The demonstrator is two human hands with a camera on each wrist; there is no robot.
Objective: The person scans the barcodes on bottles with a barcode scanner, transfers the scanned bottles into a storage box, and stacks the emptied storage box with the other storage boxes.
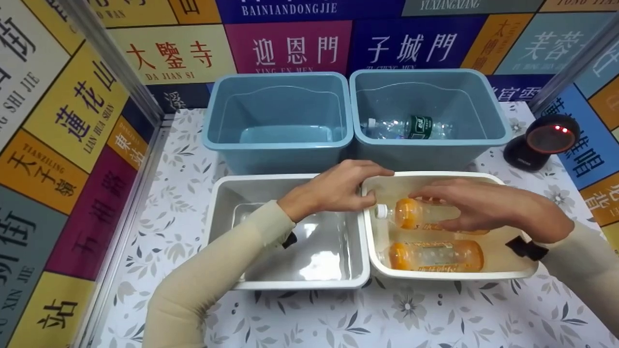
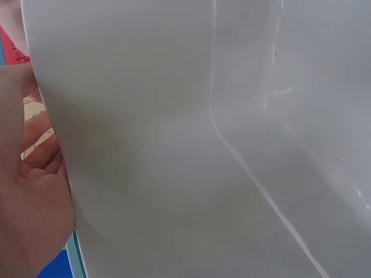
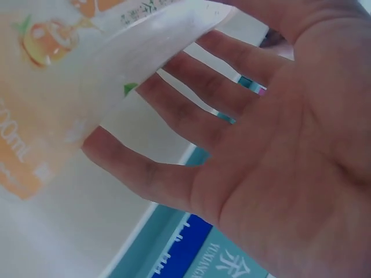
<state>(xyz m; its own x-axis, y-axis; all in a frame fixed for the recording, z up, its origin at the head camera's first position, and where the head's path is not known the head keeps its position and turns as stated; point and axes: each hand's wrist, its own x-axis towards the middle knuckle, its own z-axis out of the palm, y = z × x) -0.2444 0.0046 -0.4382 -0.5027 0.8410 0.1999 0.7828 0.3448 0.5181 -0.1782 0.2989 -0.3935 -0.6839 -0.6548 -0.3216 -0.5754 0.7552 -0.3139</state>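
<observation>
Spreads fingers of the right hand [image 1: 491, 205] over the upper orange-labelled bottle [image 1: 417, 216], right of centre, inside the right white tub [image 1: 449, 276].

Head view: holds the left hand [image 1: 336, 187] at centre, forefinger and thumb parted, near the tub's rim. Left wrist view: shows fingers partly hidden behind a pale wall [image 2: 139, 150] at left. Right wrist view: shows fingertips apart at the bottle's edge, upper left; cannot tell if touching.

The bottles [image 1: 437, 256] at right look clear, shiny plastic, the white tubs [image 1: 314, 258] smooth glossy plastic, the blue tubs [image 1: 285, 158] duller plastic, the sleeves [image 1: 225, 261] matt cloth.
</observation>
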